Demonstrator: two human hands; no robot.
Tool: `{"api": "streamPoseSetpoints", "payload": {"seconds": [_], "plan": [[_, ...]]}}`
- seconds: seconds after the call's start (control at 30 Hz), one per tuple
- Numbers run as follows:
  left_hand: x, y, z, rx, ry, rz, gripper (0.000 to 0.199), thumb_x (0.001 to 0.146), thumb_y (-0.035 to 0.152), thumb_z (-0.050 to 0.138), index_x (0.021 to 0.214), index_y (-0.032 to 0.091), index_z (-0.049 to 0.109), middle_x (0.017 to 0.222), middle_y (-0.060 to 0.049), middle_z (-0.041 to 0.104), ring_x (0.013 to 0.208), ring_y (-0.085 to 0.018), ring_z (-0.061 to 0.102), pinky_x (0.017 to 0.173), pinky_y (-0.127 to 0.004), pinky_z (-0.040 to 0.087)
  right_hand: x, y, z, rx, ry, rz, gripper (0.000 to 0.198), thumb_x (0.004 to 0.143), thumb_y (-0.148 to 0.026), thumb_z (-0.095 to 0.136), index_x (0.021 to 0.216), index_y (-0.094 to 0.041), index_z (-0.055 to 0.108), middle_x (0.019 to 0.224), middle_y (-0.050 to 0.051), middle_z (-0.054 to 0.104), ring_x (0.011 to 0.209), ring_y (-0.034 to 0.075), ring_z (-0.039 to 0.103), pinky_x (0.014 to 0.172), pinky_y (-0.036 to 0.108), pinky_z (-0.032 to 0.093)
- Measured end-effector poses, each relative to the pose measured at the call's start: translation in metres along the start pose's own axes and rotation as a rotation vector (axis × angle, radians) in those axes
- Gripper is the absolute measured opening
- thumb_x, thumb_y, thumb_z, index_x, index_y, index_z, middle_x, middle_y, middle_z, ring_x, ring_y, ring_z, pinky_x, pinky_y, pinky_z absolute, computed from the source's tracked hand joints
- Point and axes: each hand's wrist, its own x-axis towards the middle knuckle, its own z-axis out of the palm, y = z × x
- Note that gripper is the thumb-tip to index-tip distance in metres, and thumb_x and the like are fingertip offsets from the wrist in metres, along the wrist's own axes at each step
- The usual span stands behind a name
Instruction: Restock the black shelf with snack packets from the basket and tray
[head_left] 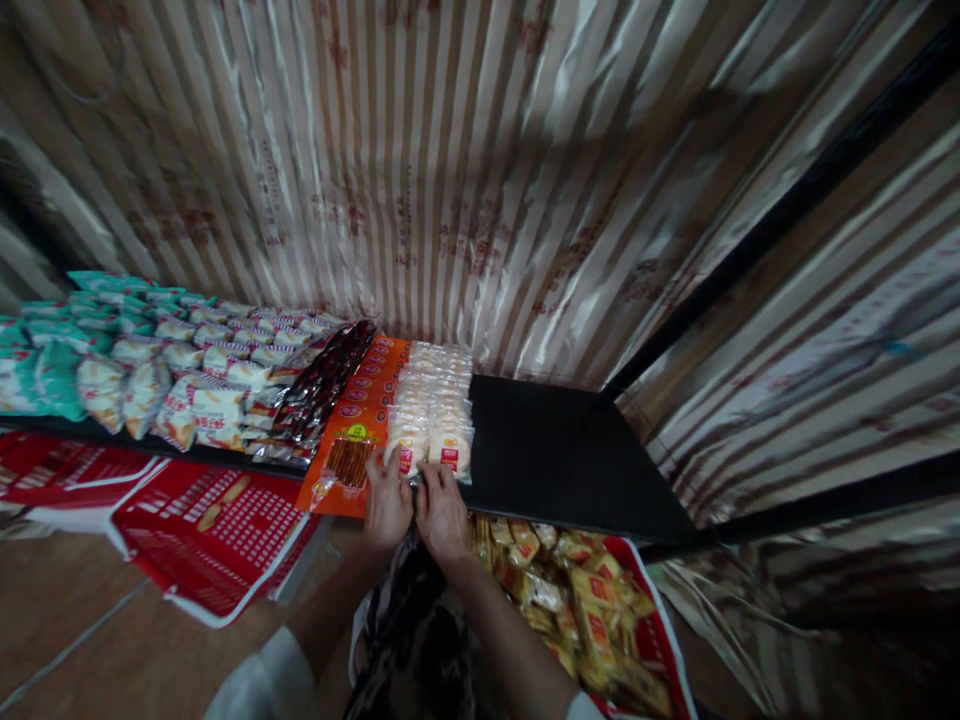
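Note:
Two columns of clear packets of round white rice crackers point(431, 400), with red labels, stand on a black shelf point(559, 450). At the front end of the left column, my left hand point(388, 508) has its fingers curled on the nearest packet. My right hand point(442, 510) is beside it, its fingers closed on the front packet of the right column. Just left of the crackers lies an orange printed bag point(360, 400) with a picture of brown sticks, close to my left fingertips. The fingers' undersides are hidden.
Dark shiny packets point(326, 385), white snack bags point(214, 410) and teal bags point(60, 370) fill the shelf's left part. Below are a red basket point(217, 520) and, at right, yellow packets point(600, 610) in a red container. A striped curtain point(420, 180) and black frame bars point(750, 250) stand behind.

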Motion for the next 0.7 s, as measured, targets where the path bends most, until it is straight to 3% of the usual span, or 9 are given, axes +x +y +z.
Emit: {"api": "streamPoseSetpoints", "payload": {"seconds": [0.1, 0.23, 0.53, 0.7], "plan": [[-0.003, -0.004, 0.007, 0.022, 0.009, 0.020, 0.047, 0.082, 0.012, 0.038, 0.129, 0.014, 0.044, 0.130, -0.016, 0.030, 0.104, -0.021, 0.054, 0.095, -0.038, 0.046, -0.001, 0.006, -0.009, -0.003, 0.064, -0.006, 0.038, 0.086, -0.015, 0.038, 0.117, -0.022, 0.058, 0.109, 0.010, 0.053, 0.100, 0.020, 0.053, 0.088, 0.034, 0.048], [-0.004, -0.004, 0.011, 0.043, 0.017, 0.038, 0.049, 0.082, 0.013, 0.039, 0.131, 0.013, 0.043, 0.130, -0.016, 0.032, 0.104, -0.021, 0.054, 0.096, -0.038, 0.045, 0.002, 0.020, -0.019, -0.102, 0.202, -0.003, 0.040, 0.085, -0.014, 0.041, 0.121, -0.024, 0.058, 0.129, 0.011, 0.042, 0.117, 0.026, 0.039, 0.097, 0.044, 0.041], [-0.002, -0.007, 0.010, 0.055, 0.025, 0.101, 0.050, 0.081, 0.009, 0.039, 0.130, 0.011, 0.044, 0.131, -0.017, 0.036, 0.116, -0.025, 0.049, 0.099, -0.042, 0.043, 0.003, 0.040, -0.011, -0.043, 0.175, -0.011, 0.045, 0.085, -0.012, 0.041, 0.126, -0.024, 0.054, 0.132, 0.011, 0.041, 0.117, 0.025, 0.038, 0.097, 0.047, 0.042], [-0.007, -0.005, 0.008, 0.079, -0.007, 0.135, 0.052, 0.080, 0.007, 0.040, 0.132, 0.009, 0.042, 0.135, -0.019, 0.033, 0.130, -0.030, 0.036, 0.104, -0.046, 0.039, -0.003, 0.039, -0.018, -0.013, 0.186, -0.083, 0.046, 0.080, -0.007, 0.041, 0.122, -0.020, 0.057, 0.138, 0.010, 0.038, 0.124, 0.026, 0.033, 0.101, 0.047, 0.039]]}}
